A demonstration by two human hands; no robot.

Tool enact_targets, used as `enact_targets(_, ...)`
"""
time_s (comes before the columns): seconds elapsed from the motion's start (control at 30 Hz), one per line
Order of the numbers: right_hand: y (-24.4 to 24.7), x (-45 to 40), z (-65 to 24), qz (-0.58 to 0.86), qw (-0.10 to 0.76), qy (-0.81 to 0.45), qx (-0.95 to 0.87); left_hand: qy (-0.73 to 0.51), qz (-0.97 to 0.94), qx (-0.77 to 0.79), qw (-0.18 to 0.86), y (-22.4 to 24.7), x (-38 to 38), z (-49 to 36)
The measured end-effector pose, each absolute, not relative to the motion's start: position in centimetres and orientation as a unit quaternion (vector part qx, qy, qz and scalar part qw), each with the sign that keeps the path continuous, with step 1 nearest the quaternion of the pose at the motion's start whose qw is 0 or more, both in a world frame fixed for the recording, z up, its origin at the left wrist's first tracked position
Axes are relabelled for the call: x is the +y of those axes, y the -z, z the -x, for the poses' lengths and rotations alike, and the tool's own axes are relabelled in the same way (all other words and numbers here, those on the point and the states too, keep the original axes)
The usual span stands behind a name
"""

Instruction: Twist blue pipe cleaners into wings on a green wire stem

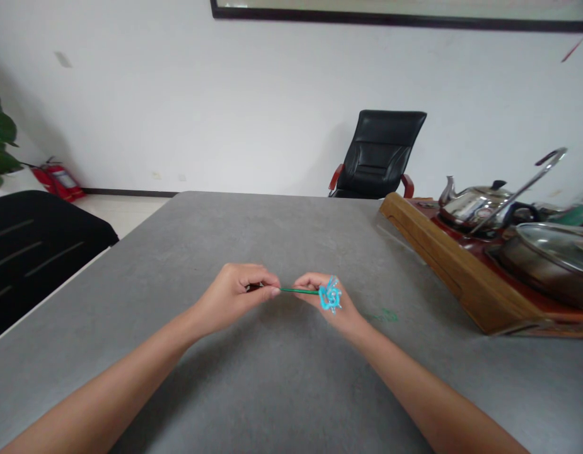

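Watching from my end, I saw the left hand [234, 293] pinching the near-left end of a thin green stem [291, 290] between thumb and forefinger, with a small dark piece [253, 287] showing at those same fingers. The right hand [344, 310] was curled close about the stem's other end, beside the blue flower [329, 294]; the petals covered part of it, so I could not tell whether its fingers were pinched shut. The stem lay almost level above the middle of the gray tabletop [272, 233].

My main worry was the stem itself: it looked thin and pliable, so an uneven pull or twist between the two hands could have kinked it. The flower's open loops looked delicate too, and I judged that the right palm or thumb could have squashed them, or snagged one while shifting. If the left pinch had slipped, the stem could have swung loose.

Just to the right of the right hand, a green tangle [386, 315] lay on the tabletop, where the right wrist could have swept it aside. The wooden tray [452, 265] with its kettle [478, 207] stood farther right, well apart from the hands.
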State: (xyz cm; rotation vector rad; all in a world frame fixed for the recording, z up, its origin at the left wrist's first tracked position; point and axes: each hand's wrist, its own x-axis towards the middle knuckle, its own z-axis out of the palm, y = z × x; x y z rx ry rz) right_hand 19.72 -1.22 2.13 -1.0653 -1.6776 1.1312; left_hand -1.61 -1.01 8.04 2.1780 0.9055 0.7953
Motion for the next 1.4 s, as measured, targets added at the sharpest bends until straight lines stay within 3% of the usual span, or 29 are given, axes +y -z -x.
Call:
enact_targets(0.17,-1.8,-0.4,-20.0,0.452,0.399,-0.505,-0.617,-0.260,-0.864,0.309,0.300,-8.2,-1.1,1.7)
enact_targets(0.7,-3.7,-0.4,-20.7,0.401,0.397,-0.456,-0.688,-0.153,-0.926,0.275,0.208,-8.1,-1.5,1.4)
enact_targets(1.1,-6.5,-2.5,-20.0,0.449,0.353,-0.289,-0.768,-0.115,-0.945,0.300,0.060,-7.7,-1.6,1.3)
enact_targets(1.4,-8.0,-4.5,-19.3,0.444,0.314,-0.174,-0.821,-0.151,-0.918,0.365,0.022,-7.2,-1.3,1.7)
